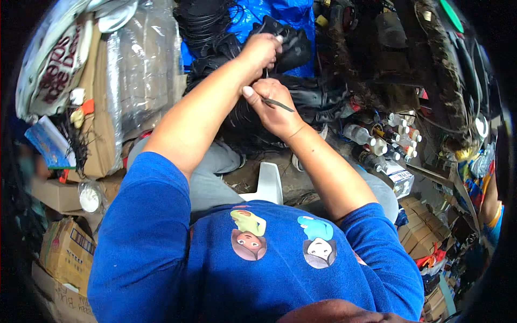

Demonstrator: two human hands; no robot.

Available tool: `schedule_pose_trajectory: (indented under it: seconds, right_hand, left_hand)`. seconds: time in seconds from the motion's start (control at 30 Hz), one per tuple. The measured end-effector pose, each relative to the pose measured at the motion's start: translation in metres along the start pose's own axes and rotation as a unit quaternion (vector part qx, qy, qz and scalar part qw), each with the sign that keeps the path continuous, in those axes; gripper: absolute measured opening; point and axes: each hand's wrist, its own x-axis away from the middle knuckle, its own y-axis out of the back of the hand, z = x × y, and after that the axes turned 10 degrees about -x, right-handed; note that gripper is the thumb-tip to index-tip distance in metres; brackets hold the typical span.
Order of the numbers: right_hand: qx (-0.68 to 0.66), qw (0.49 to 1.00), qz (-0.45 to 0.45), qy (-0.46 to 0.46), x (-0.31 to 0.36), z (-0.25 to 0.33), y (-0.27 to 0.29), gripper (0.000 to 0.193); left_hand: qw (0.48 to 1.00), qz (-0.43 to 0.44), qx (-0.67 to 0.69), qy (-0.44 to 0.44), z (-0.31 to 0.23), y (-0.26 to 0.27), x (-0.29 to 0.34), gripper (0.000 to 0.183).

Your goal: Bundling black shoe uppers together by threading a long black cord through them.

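Seen from above, a seated person in a blue T-shirt [280,285] leans over a heap of glossy black pieces [296,51], apparently rubber or leather, lying partly on a blue tarp [299,13] straight ahead. The left hand [262,53] is farther out, its fingers curled closed at the near edge of the heap; what they grip, if anything, is hidden. Nearer the body, the right hand [273,106] closes in a fist around a thin dark strip [279,104], possibly a tool, whose end pokes out across the back of the hand. A short, narrow length of something shows between the two hands; whether it is the same strip is unclear.

The step in hand looks like close two-handed work at the heap's edge, perhaps drawing or cutting. The next move seems to call for a firm right grip and a steady left hand.

Coiled black cords [200,24] lie beyond the left forearm. Plastic bottles [358,134] cluster to the right, and a plastic-wrapped stack [142,70] stands to the left.
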Motion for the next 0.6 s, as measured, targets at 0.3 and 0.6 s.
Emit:
schedule_pose_trajectory:
  seconds: [0.3, 0.6]
  right_hand:
    - [0.025, 0.995, 0.093, -0.021, 0.07, 0.068, 0.0, 0.031]
    - [-0.058, 0.987, -0.03, -0.146, 0.135, 0.077, 0.039, 0.024]
  left_hand:
    - [0.972, -0.116, 0.089, 0.186, 0.014, 0.02, -0.057, 0.022]
    - [0.951, 0.001, 0.214, 0.222, 0.048, -0.013, -0.062, 0.024]
